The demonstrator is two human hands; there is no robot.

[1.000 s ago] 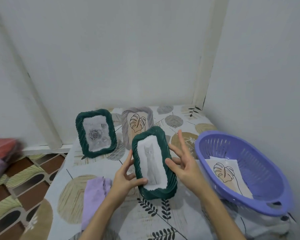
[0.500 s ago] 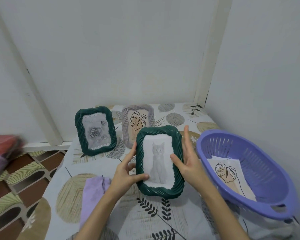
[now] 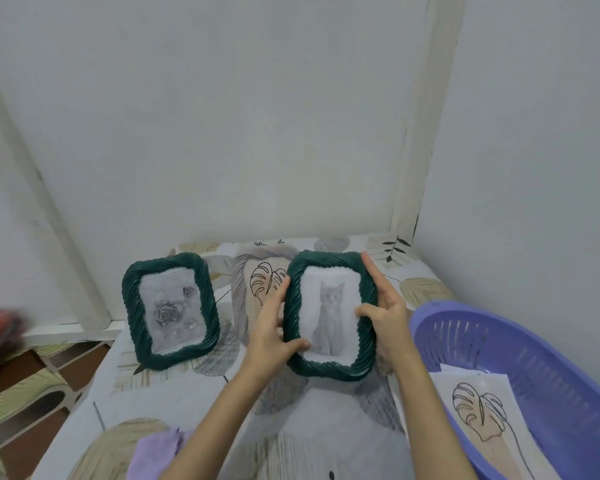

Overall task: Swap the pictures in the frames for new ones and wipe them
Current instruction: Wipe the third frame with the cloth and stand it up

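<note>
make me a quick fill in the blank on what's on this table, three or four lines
1. The dark green ribbed frame held by the left hand and the right hand shows a grey ____.
2. The other green ribbed frame, standing at the left, shows a ____.
3. The loose leaf drawing lies in the purple plastic ____.
4. The folded cloth near the left forearm is ____.

Missing words: cat; rose; basket; lilac

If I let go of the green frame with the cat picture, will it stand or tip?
The dark green rope-textured frame with the cat picture probably tips easily: it is upright and tall, and both hands steady its sides. The matching rose frame stands alone, leaning back, so a rear prop seems likely.
</note>
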